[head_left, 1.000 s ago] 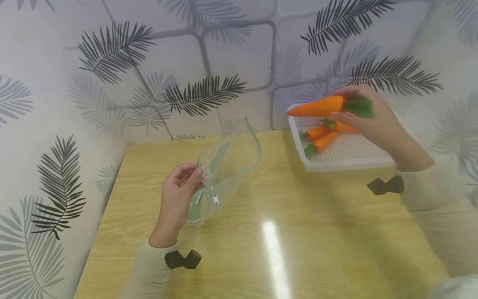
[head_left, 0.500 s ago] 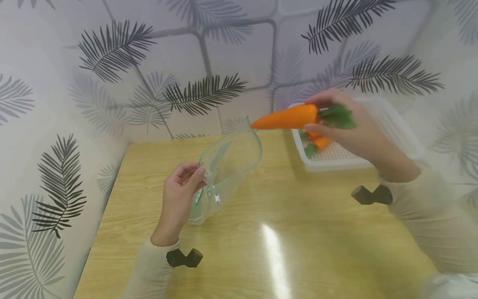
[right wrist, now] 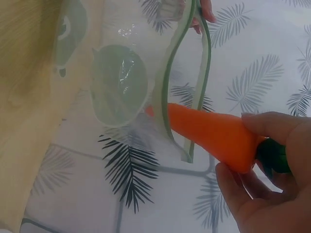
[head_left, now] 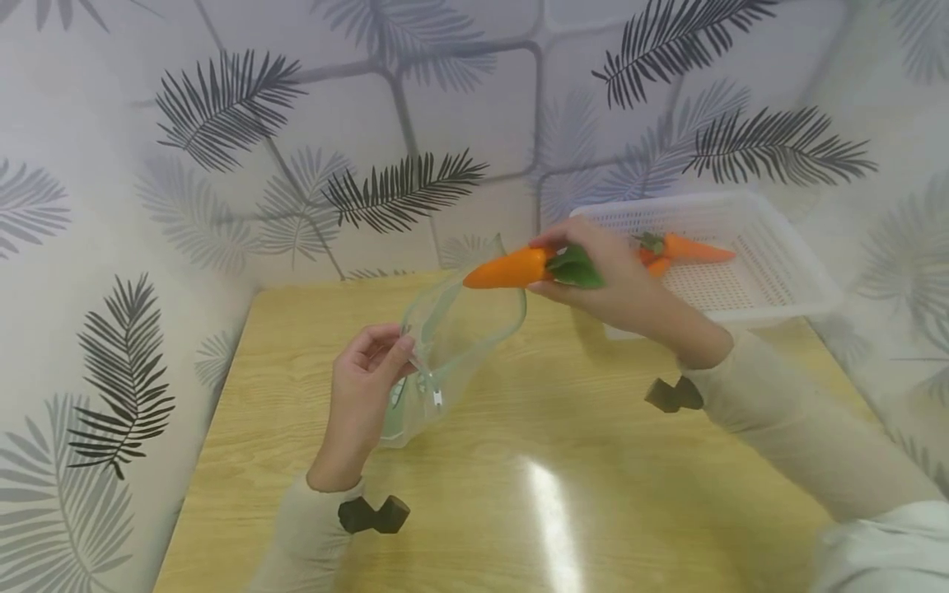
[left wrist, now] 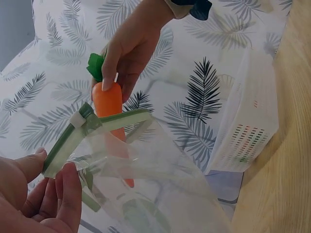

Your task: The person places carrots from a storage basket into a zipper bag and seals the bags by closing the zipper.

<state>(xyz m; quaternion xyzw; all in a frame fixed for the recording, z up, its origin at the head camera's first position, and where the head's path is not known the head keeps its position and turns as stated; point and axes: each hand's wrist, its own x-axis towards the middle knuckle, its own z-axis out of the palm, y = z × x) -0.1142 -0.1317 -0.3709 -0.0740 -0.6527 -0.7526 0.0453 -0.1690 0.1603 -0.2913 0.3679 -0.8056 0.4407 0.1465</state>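
My left hand (head_left: 363,379) pinches the edge of a clear zip bag (head_left: 467,362) by its green-trimmed mouth, which gapes toward the right. In the left wrist view a white slider (left wrist: 77,119) shows on the trim. My right hand (head_left: 604,268) grips an orange carrot (head_left: 507,269) by its thick end, near the green leaves (head_left: 574,268). The carrot's tip is inside the bag's mouth; the right wrist view shows it past the green rim (right wrist: 167,92), with the thick end outside.
A white perforated basket (head_left: 801,272) stands at the back right of the wooden table (head_left: 460,511). Inside it lie more carrots (head_left: 697,249), partly hidden by the right arm. A leaf-patterned wall covering (head_left: 460,107) rises behind the table.
My right hand has carried the carrot leftward from above the basket to the bag, and its tip has entered the mouth. My left hand holds the bag almost in the same place.
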